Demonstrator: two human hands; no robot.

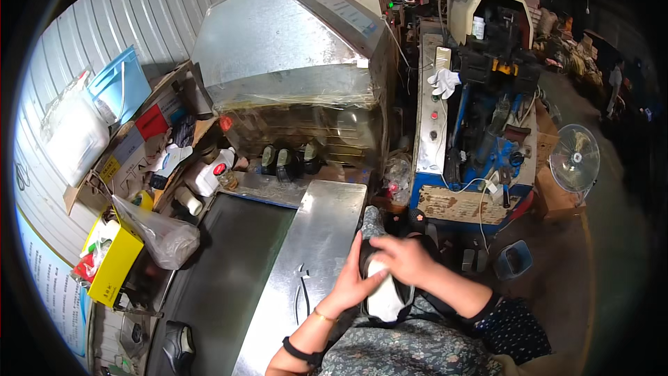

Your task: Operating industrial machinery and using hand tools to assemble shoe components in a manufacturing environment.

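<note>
A dark shoe (386,301) with a white inside or lining rests over my lap, its pale part facing up. My left hand (353,280) grips its left side, thumb lying across the white part. Over the far end bends my right hand (405,260), fingers curled against the shoe and slightly smeared by motion. Whatever lies under those fingers is hidden. To the left, a pair of pliers (302,294) lies on the metal table (316,219), near my left forearm. A black shoe (179,348) sits on the dark conveyor belt (226,271).
Several dark shoes (285,163) stand at the opening of a metal-hooded machine (278,35). A yellow box (117,264) and a plastic bag (163,237) flank the belt. On the right are a blue-framed machine (487,146), a fan (575,159) and a blue bin (513,260).
</note>
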